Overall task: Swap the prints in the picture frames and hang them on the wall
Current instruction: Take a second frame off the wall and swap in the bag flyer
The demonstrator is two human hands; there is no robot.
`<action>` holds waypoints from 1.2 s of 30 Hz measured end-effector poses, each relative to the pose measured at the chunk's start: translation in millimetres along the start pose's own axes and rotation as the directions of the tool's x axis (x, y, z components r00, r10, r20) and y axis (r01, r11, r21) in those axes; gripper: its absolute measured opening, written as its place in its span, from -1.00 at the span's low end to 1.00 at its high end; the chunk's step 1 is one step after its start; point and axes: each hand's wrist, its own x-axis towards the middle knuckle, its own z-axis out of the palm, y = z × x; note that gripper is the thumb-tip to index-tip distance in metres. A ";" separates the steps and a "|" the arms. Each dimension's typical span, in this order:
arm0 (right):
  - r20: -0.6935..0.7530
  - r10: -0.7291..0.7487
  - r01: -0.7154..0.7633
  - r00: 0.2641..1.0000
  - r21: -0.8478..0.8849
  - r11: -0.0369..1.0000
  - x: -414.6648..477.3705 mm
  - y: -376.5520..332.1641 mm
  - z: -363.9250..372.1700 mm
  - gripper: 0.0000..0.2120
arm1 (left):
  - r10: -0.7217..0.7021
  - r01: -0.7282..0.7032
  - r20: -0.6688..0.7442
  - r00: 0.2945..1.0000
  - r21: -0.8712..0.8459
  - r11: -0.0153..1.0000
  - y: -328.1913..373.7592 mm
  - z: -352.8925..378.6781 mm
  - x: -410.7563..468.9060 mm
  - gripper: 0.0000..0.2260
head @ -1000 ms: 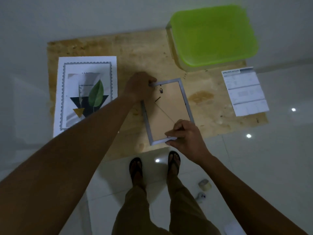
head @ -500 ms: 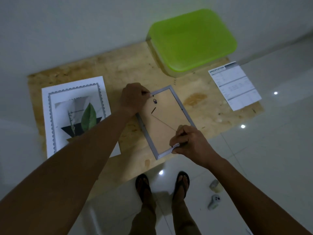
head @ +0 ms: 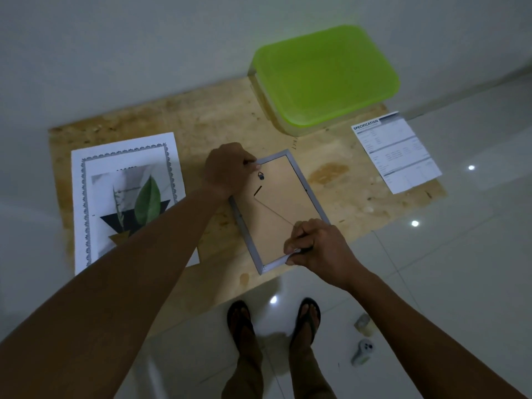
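Since the earlier frames only the view has swung: the picture frame (head: 273, 223) lies face down where it was, near the front edge of the plywood board (head: 201, 116), and your hands stay at opposite corners. Your left hand (head: 229, 168) grips the far left corner, fingers curled over the edge beside the hanger hook (head: 260, 176). Your right hand (head: 316, 246) pinches the near right corner; what sits under its fingertips cannot be told. The leaf print (head: 135, 203) waits on a bordered sheet (head: 86, 156) at the board's left edge. The step appears to be freeing the backing (head: 290, 194). Hold the frame flat with the left hand, work each tab by fingertip, and lift the backing evenly.
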 end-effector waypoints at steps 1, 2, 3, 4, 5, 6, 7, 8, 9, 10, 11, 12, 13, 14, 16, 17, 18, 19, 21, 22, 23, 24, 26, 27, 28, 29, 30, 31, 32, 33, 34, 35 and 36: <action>-0.012 -0.003 0.003 1.000 0.006 1.000 -0.9 -0.9 0.1 -0.89 | 0.040 -0.041 0.020 0.999 0.057 0.998 0.9 -0.9 1.8 -0.72; -0.018 -0.005 0.005 1.000 0.008 1.000 -1.5 -1.7 -0.1 -0.90 | 0.074 -0.079 0.043 0.996 0.112 0.991 1.7 -1.6 3.2 -0.69; -0.020 -0.009 0.009 1.000 0.007 1.000 -1.7 -2.2 -0.1 -0.91 | 0.103 -0.112 0.066 0.992 0.157 0.981 2.8 -2.0 3.9 -0.69; -0.020 -0.016 0.016 1.000 0.004 1.000 -2.0 -2.2 0.3 -0.92 | 0.126 -0.141 0.085 0.988 0.196 0.971 4.8 -3.1 4.1 -0.69; -0.020 -0.021 0.021 1.000 0.000 1.000 -2.2 -1.5 0.8 -0.93 | 0.148 -0.168 0.101 0.984 0.233 0.958 7.1 -3.5 4.0 -0.70; -0.018 -0.023 0.023 1.000 -0.005 1.000 -2.4 -0.8 0.9 -0.92 | 0.168 -0.194 0.117 0.979 0.266 0.944 9.8 -3.9 3.7 -0.72; -0.015 -0.020 0.020 1.000 -0.010 1.000 -2.4 -0.1 1.3 -0.92 | 0.187 -0.220 0.138 0.973 0.296 0.929 12.0 -4.3 3.1 -0.73; -0.013 -0.017 0.017 1.000 -0.015 1.000 -2.4 0.0 1.3 -0.91 | 0.205 -0.247 0.160 0.966 0.326 0.913 13.8 -4.6 2.8 -0.75; -0.014 -0.014 0.014 1.000 -0.015 1.000 -2.5 0.2 1.5 -0.90 | 0.217 -0.269 0.181 0.959 0.352 0.896 14.9 -5.1 2.0 -0.77; -0.015 -0.015 0.014 1.000 -0.012 1.000 -2.9 0.3 1.7 -0.89 | 0.224 -0.287 0.202 0.953 0.376 0.881 15.2 -5.4 0.5 -0.79; -0.018 -0.015 0.015 1.000 -0.011 1.000 -3.1 0.5 1.9 -0.89 | 0.235 -0.306 0.220 0.947 0.391 0.868 15.5 -5.2 -1.0 -0.80; -0.019 -0.017 0.017 1.000 -0.013 1.000 -3.3 0.9 2.1 -0.89 | 0.249 -0.324 0.228 0.941 0.395 0.860 16.3 -4.3 -1.7 -0.79; -0.018 -0.016 0.016 1.000 -0.015 1.000 -3.0 1.0 2.0 -0.89 | 0.268 -0.336 0.219 0.938 0.393 0.856 16.9 -3.0 -1.4 -0.78; -0.015 -0.012 0.012 1.000 -0.012 1.000 -2.8 1.1 2.0 -0.89 | 0.289 -0.348 0.203 0.936 0.388 0.854 17.9 -2.3 -1.4 -0.77; -0.022 -0.010 0.010 1.000 0.000 1.000 -2.6 0.6 1.2 -0.87 | 0.298 -0.357 0.205 0.932 0.383 0.852 21.8 -2.2 -2.6 -0.83; -0.028 -0.013 0.013 1.000 0.004 1.000 -2.5 -0.2 0.6 -0.86 | 0.270 -0.342 0.229 0.935 0.394 0.853 23.4 -2.0 -2.9 -0.89; -0.032 -0.019 0.019 0.999 0.006 1.000 -2.3 -1.4 -0.1 -0.85 | 0.244 -0.325 0.237 0.940 0.417 0.849 24.3 -1.0 -2.6 -0.94; -0.034 -0.026 0.026 0.999 0.006 1.000 -1.9 -2.7 -0.9 -0.85 | 0.222 -0.302 0.225 0.949 0.435 0.848 25.1 -0.2 -2.3 -0.93; -0.031 -0.038 0.038 0.999 0.005 0.999 -1.0 -3.8 -2.0 -0.85 | 0.193 -0.266 0.205 0.959 0.437 0.859 26.3 0.6 -2.5 -0.90; -0.028 -0.038 0.039 0.999 0.007 0.999 -1.0 -3.7 -2.4 -0.85 | 0.182 -0.253 0.196 0.963 0.437 0.863 27.7 0.8 -2.5 -0.88; -0.028 -0.037 0.037 0.999 0.010 0.999 -0.9 -3.4 -2.8 -0.85 | 0.167 -0.235 0.189 0.968 0.442 0.866 28.6 1.5 -2.2 -0.87; -0.030 -0.035 0.035 0.999 0.014 0.999 -0.8 -3.3 -3.1 -0.84 | 0.155 -0.224 0.186 0.970 0.445 0.867 29.7 1.5 -2.1 -0.86; -0.032 -0.025 0.026 0.999 0.028 0.999 -0.5 -4.5 -4.0 -0.84 | 0.121 -0.200 0.199 0.973 0.447 0.872 31.6 0.6 -1.9 -0.84; -0.036 -0.025 0.026 0.999 0.037 0.999 -0.7 -5.4 -4.3 -0.85 | 0.104 -0.188 0.206 0.973 0.445 0.876 31.9 0.5 -1.3 -0.84; -0.046 -0.030 0.032 0.999 0.043 0.999 -1.1 -6.4 -4.3 -0.85 | 0.095 -0.181 0.209 0.973 0.441 0.879 32.1 0.7 -0.8 -0.85; -0.057 -0.038 0.040 0.998 0.043 0.998 -1.1 -7.5 -4.6 -0.84 | 0.090 -0.175 0.209 0.974 0.433 0.884 32.1 0.4 0.2 -0.85; -0.067 -0.044 0.047 0.997 0.040 0.998 -1.2 -8.4 -4.9 -0.82 | 0.087 -0.170 0.211 0.974 0.421 0.891 32.0 -0.3 0.9 -0.85; -0.073 -0.051 0.053 0.996 0.033 0.998 -1.5 -9.0 -5.3 -0.81 | 0.081 -0.167 0.216 0.973 0.416 0.894 31.4 -0.6 1.1 -0.85; -0.078 -0.058 0.060 0.995 0.024 0.998 -1.8 -9.1 -5.1 -0.80 | 0.079 -0.169 0.226 0.971 0.413 0.895 29.6 -0.2 2.0 -0.84; -0.082 -0.063 0.065 0.995 0.014 0.998 -2.6 -8.6 -4.5 -0.81 | 0.076 -0.169 0.232 0.970 0.413 0.895 27.6 -0.1 2.6 -0.83; -0.082 -0.065 0.066 0.994 0.011 0.998 -3.3 -8.5 -3.9 -0.84 | 0.084 -0.170 0.227 0.970 0.396 0.902 25.5 -0.4 3.2 -0.83; -0.077 -0.062 0.063 0.995 0.017 0.998 -4.3 -9.1 -3.5 -0.87 | 0.100 -0.167 0.201 0.974 0.349 0.922 22.9 -1.1 2.8 -0.81; -0.066 -0.052 0.054 0.996 0.035 0.998 -5.7 -9.5 -2.8 -0.90 | 0.116 -0.155 0.155 0.981 0.269 0.950 20.3 -2.1 0.7 -0.80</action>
